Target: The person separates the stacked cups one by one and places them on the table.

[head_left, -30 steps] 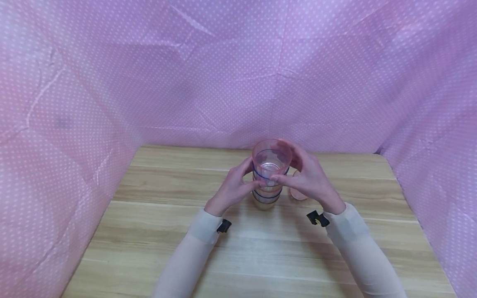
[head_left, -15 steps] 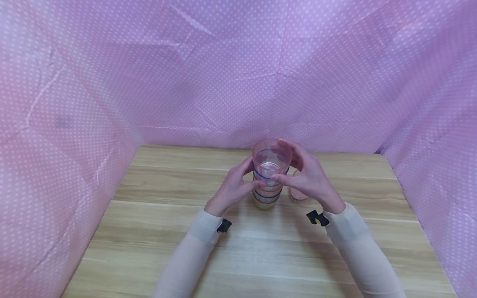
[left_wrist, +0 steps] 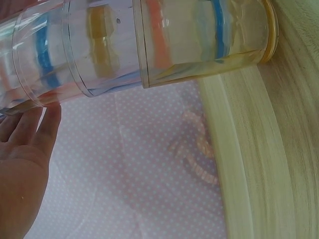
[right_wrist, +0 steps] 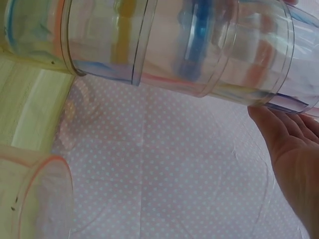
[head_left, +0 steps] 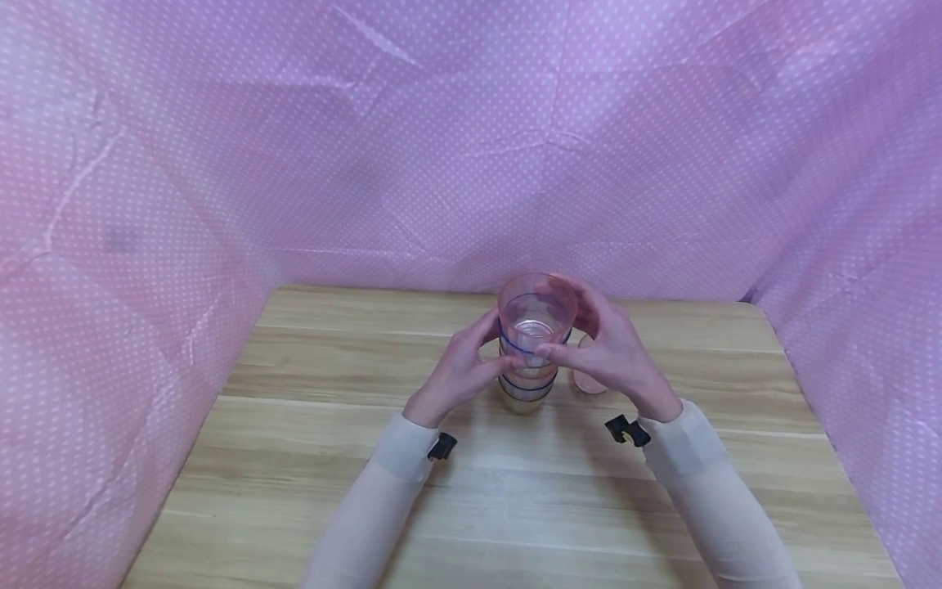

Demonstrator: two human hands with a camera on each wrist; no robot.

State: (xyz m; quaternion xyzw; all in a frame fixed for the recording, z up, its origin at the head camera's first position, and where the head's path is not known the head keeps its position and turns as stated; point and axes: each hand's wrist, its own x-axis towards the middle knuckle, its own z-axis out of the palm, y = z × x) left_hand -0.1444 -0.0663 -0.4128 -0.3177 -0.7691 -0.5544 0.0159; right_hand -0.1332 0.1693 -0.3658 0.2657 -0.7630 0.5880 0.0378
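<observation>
A tall stack of nested clear plastic cups (head_left: 526, 384) stands upright on the table. Coloured bands in blue, orange and yellow show through its walls in the left wrist view, and the lowest cup (left_wrist: 244, 35) is yellowish. The topmost cup (head_left: 524, 288) has a pink tint and its mouth faces up. My left hand (head_left: 458, 370) grips the upper stack from the left, thumb across the front. From the right, my right hand (head_left: 620, 353) holds it near the top, its thumb also in front. Far-side fingers are partly hidden behind the cups.
Another see-through cup (right_wrist: 30, 194) with an orange-pink rim stands just right of the stack, partly covered by the right hand in the head view. The wood-grain table (head_left: 331, 483) ends at a pink dotted cloth (head_left: 412, 164) behind and on both sides.
</observation>
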